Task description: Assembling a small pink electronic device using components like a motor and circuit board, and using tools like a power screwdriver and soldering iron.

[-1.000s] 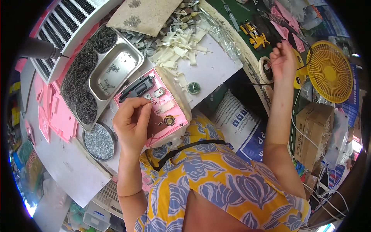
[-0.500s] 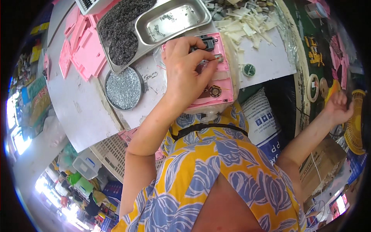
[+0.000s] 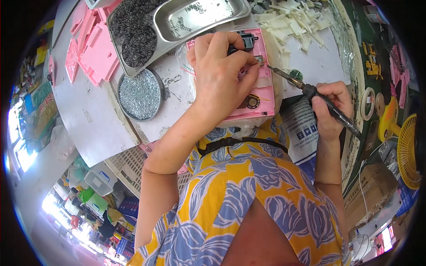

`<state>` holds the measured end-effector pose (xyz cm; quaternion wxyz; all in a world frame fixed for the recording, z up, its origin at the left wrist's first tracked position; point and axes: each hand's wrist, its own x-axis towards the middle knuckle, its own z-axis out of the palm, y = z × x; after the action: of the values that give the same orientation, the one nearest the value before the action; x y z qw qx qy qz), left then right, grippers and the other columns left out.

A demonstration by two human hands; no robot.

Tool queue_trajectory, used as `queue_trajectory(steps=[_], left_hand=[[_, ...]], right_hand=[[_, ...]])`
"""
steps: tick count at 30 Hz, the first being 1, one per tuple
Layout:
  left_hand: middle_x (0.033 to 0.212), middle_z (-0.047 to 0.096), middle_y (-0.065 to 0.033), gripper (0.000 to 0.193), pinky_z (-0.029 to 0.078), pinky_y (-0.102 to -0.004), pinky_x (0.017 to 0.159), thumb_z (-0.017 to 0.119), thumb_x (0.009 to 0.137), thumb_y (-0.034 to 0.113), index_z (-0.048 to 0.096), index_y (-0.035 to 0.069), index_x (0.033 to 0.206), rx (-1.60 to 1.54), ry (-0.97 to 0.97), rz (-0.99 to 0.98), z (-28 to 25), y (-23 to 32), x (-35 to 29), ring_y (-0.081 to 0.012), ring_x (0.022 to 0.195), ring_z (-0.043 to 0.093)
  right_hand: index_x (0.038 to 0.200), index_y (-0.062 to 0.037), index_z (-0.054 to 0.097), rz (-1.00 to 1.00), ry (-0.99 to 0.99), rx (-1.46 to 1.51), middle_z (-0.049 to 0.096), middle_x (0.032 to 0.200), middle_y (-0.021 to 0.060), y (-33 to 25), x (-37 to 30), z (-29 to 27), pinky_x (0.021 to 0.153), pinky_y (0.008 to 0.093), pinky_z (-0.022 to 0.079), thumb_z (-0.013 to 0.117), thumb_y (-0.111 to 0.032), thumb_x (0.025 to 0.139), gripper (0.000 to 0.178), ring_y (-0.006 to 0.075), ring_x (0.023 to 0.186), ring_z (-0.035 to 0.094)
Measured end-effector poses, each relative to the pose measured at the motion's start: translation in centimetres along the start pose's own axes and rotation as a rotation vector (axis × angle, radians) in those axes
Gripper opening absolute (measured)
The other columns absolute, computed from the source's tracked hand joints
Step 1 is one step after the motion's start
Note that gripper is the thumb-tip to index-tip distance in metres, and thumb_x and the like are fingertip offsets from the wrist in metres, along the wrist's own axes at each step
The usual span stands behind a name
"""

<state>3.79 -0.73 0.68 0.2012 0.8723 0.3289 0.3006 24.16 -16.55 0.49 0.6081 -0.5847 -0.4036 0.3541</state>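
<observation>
A pink plastic housing (image 3: 265,91) lies in front of me, with a round dark part (image 3: 252,101), a black block (image 3: 247,41) and a small metal piece (image 3: 259,59) in it. My left hand (image 3: 218,73) rests over the housing, thumb and forefinger pinched beside the metal piece. What they hold is too small and hidden to make out. Around the dark handle of a soldering iron (image 3: 333,111) my right hand (image 3: 330,116) is closed. The iron's thin tip points left and reaches the housing's right edge, near the metal piece and my left fingertips.
Beyond the housing stands a metal tray (image 3: 199,34) with dark springs (image 3: 133,37). Left of it are a round tin of small metal pins (image 3: 140,95) and pink plastic pieces (image 3: 100,55). White plastic parts (image 3: 295,22) lie far right, a green solder spool (image 3: 295,76) nearer, a yellow fan (image 3: 407,150) at right.
My right hand has come in from the far right and now holds the soldering iron with its tip at the housing. My left hand stays pinched over the housing; the view has shifted slightly.
</observation>
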Motion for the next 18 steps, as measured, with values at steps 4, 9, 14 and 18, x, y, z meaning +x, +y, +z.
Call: queue_trajectory(steps=[4,9,14,18], left_hand=[[0.104,0.058,-0.0024,0.015,0.035,-0.041,0.09,0.083,0.068,0.016,0.077,0.013,0.082,0.003,-0.003,0.011,0.0,-0.2,0.0,-0.0275,0.103,0.049],[0.103,0.058,-0.0013,0.014,0.034,-0.041,0.089,0.082,0.069,0.016,0.076,0.014,0.082,0.019,0.0,0.003,0.0,-0.1,-0.1,-0.0272,0.102,0.049],[0.103,0.058,-0.001,0.013,0.035,-0.041,0.087,0.082,0.07,0.017,0.076,0.014,0.081,0.032,-0.012,0.013,-0.1,-0.2,-0.1,-0.0272,0.101,0.049],[0.103,0.058,-0.0008,0.012,0.035,-0.0407,0.086,0.082,0.07,0.017,0.076,0.015,0.08,0.04,-0.003,0.023,-0.1,-0.2,0.0,-0.0273,0.1,0.049]], right_hand=[[0.101,0.0001,0.058,-0.002,-0.017,-0.019,0.058,0.082,-0.0002,0.3,0.2,0.2,0.063,0.0176,0.037,0.074,-0.001,0.086,0.022,0.0028,0.07,0.048],[0.101,-0.0001,0.058,-0.004,-0.02,-0.029,0.058,0.082,-0.0002,0.6,0.5,0.5,0.063,0.0176,0.036,0.074,-0.001,0.086,0.022,0.0028,0.069,0.047],[0.101,-0.0011,0.058,-0.029,-0.052,-0.054,0.058,0.083,0.0003,0.4,0.5,0.6,0.064,0.0187,0.038,0.075,-0.001,0.084,0.024,0.0044,0.07,0.048],[0.101,-0.002,0.058,-0.153,-0.207,-0.138,0.058,0.085,0.0013,1.1,0.8,-0.7,0.066,0.0203,0.039,0.076,0.0,0.083,0.025,0.0062,0.072,0.049]])
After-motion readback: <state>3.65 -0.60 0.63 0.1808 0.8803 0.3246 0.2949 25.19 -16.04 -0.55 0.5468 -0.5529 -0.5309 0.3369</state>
